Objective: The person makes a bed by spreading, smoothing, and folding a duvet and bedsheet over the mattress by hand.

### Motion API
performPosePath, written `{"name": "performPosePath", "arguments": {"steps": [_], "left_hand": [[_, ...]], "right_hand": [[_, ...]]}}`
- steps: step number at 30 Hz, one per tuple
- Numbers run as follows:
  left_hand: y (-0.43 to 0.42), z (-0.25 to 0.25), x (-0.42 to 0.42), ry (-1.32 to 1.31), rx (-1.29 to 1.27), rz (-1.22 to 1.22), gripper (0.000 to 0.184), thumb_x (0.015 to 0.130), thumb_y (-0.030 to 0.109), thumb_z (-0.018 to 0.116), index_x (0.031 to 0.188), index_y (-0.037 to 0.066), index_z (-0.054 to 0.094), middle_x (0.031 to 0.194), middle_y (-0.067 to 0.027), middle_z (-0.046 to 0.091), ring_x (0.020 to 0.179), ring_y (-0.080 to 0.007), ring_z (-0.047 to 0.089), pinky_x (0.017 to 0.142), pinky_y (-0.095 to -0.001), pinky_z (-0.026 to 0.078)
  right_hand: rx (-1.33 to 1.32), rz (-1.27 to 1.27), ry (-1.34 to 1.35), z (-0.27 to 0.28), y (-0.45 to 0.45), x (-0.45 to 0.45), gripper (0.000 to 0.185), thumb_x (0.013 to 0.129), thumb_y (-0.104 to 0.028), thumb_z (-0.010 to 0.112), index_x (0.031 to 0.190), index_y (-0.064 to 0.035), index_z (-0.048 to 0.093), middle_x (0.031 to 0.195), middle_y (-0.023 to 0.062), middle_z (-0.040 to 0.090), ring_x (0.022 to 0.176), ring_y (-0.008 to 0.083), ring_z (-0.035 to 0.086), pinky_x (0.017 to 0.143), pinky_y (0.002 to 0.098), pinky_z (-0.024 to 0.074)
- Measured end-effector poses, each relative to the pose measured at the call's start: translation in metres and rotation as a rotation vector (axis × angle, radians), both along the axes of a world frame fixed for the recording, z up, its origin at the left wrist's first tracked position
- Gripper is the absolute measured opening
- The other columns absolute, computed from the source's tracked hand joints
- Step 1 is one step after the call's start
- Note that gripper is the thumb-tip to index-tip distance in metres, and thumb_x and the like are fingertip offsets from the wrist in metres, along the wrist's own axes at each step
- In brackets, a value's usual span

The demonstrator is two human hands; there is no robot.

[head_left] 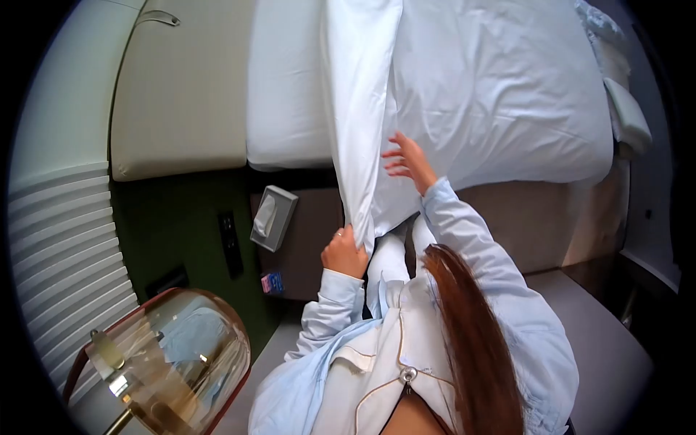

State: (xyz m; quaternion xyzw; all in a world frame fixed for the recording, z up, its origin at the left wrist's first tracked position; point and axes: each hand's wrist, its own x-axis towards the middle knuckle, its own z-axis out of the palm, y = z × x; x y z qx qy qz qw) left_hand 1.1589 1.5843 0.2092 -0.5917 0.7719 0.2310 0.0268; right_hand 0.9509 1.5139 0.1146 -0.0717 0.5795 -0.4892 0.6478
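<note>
A white duvet [493, 94] covers much of the bed, with its edge folded back into a long strip that hangs over the near side. My left hand [345, 252] is closed around the hanging corner of this duvet, beside the nightstand; a ring shows on one finger. Just above the duvet, to the right of the fold, my right hand [407, 161] has its fingers spread and holds nothing. Left of the fold lies the white fitted sheet [286, 94] on the mattress.
A grey tissue box [274, 217] and a small pink and blue packet [272, 283] sit on the nightstand [308, 254]. The padded headboard [181, 94] rises at the left. A glass lamp [188, 348] stands near at lower left. White pillows [627, 116] lie at the far right.
</note>
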Motion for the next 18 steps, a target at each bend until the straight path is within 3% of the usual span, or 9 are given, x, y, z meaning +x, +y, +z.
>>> {"name": "performPosePath", "arguments": {"steps": [5, 7, 9, 10, 11, 12, 15, 17, 18], "left_hand": [[0.014, 0.009, -0.016, 0.105, 0.005, 0.061, 0.024, 0.066, 0.017, 0.056, 0.08, 0.0, 0.048, 0.075, -0.0197, 0.056, 0.067, -0.0384, 0.055, 0.059, -0.0447, 0.044], [0.015, 0.008, -0.024, 0.127, 0.036, 0.088, 0.027, 0.067, 0.018, 0.056, 0.086, 0.0, 0.05, 0.074, -0.0211, 0.057, 0.067, -0.0386, 0.055, 0.059, -0.0447, 0.045], [0.022, 0.008, -0.037, 0.138, 0.185, 0.01, 0.04, 0.067, 0.021, 0.057, 0.1, 0.002, 0.047, 0.07, -0.021, 0.057, 0.065, -0.0369, 0.056, 0.058, -0.0439, 0.045], [0.026, 0.005, -0.046, 0.147, 0.266, -0.052, 0.048, 0.067, 0.022, 0.057, 0.108, 0.003, 0.044, 0.069, -0.0205, 0.057, 0.063, -0.0357, 0.057, 0.057, -0.0432, 0.046], [0.032, -0.008, -0.054, 0.225, 0.37, -0.126, 0.052, 0.068, 0.025, 0.056, 0.113, 0.005, 0.04, 0.071, -0.0211, 0.058, 0.065, -0.0365, 0.057, 0.059, -0.0436, 0.045], [0.042, -0.03, -0.064, 0.307, 0.476, -0.195, 0.056, 0.069, 0.027, 0.055, 0.118, 0.007, 0.036, 0.072, -0.0218, 0.058, 0.067, -0.0373, 0.057, 0.06, -0.044, 0.045], [0.062, -0.101, -0.103, 0.585, 0.921, -0.225, 0.06, 0.073, 0.029, 0.056, 0.123, 0.009, 0.031, 0.087, -0.0215, 0.058, 0.07, -0.0335, 0.058, 0.064, -0.0408, 0.045], [0.065, -0.164, -0.116, 0.622, 1.27, 0.117, 0.062, 0.071, 0.028, 0.059, 0.123, 0.006, 0.031, 0.087, -0.018, 0.058, 0.069, -0.0282, 0.058, 0.06, -0.0388, 0.046], [0.064, -0.201, -0.117, 0.589, 1.355, 0.375, 0.063, 0.071, 0.027, 0.061, 0.122, 0.005, 0.032, 0.088, -0.0163, 0.058, 0.069, -0.0256, 0.058, 0.058, -0.0377, 0.047]], "right_hand": [[0.058, 0.094, 0.071, -0.001, -0.095, 0.0, 0.046, 0.08, -0.033, 0.053, 0.109, 0.0008, 0.043, 0.095, 0.0159, 0.054, 0.078, 0.0215, 0.055, 0.064, 0.032, 0.0463], [-0.486, -0.144, 0.612, 0.035, -0.111, 0.008, 0.043, 0.078, -0.031, 0.055, 0.104, 0.0029, 0.047, 0.092, 0.0128, 0.056, 0.081, 0.0225, 0.053, 0.072, 0.032, 0.0421], [-0.51, -0.091, 0.821, 0.084, -0.09, -0.013, 0.035, 0.078, -0.023, 0.055, 0.098, 0.0051, 0.049, 0.089, 0.0171, 0.056, 0.08, 0.0276, 0.052, 0.072, 0.034, 0.041], [-0.442, -0.14, 1.308, 0.065, -0.075, -0.035, 0.031, 0.08, -0.023, 0.054, 0.095, 0.0045, 0.051, 0.087, 0.0183, 0.056, 0.079, 0.0285, 0.052, 0.071, 0.0356, 0.0407], [-0.407, -0.112, 1.338, 0.02, -0.054, -0.074, 0.044, 0.08, -0.029, 0.054, 0.102, 0.0084, 0.047, 0.099, 0.0238, 0.051, 0.099, 0.0318, 0.044, 0.084, 0.0383, 0.0323], [-0.253, -0.097, 1.134, 0.036, -0.031, -0.1, 0.042, 0.081, -0.028, 0.053, 0.104, 0.0066, 0.048, 0.1, 0.0221, 0.053, 0.095, 0.0315, 0.048, 0.081, 0.0363, 0.0362], [-0.131, -0.139, 1.134, -0.028, 0.018, -0.176, 0.037, 0.08, -0.023, 0.054, 0.106, 0.0032, 0.048, 0.095, 0.0181, 0.056, 0.081, 0.0282, 0.053, 0.072, 0.0324, 0.0413], [0.123, -0.062, 1.219, -0.116, 0.054, -0.222, 0.04, 0.079, -0.022, 0.056, 0.109, 0.0019, 0.045, 0.097, 0.0149, 0.055, 0.085, 0.0217, 0.053, 0.072, 0.0305, 0.0411], [0.169, -0.115, 1.062, -0.182, 0.081, -0.242, 0.045, 0.077, -0.024, 0.058, 0.111, 0.0014, 0.043, 0.1, 0.015, 0.053, 0.089, 0.0214, 0.052, 0.074, 0.0304, 0.0405]]}}
